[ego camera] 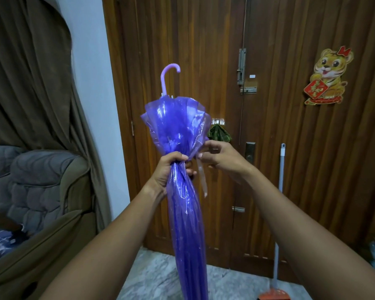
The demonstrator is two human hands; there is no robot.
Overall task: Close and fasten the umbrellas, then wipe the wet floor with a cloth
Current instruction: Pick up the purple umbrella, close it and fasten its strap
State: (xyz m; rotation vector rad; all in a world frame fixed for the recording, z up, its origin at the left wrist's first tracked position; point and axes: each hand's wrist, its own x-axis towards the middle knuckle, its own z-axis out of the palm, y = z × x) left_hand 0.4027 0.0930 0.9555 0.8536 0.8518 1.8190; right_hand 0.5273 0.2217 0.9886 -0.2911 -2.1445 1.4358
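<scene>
The purple umbrella (182, 202) stands upright between both forearms, with its lower end running out of view at the bottom. It is closed but not yet fastened. The left hand (171, 167) wraps the umbrella's waist, fingers clamped tight round the gathered plastic, likely to keep the folds bunched for tying. Just right of the umbrella, the right hand (221, 156) pinches the top of the pale strap (202, 180), fingertips together, and the loose end dangles alongside. The hooked handle (169, 76) tops the umbrella.
</scene>
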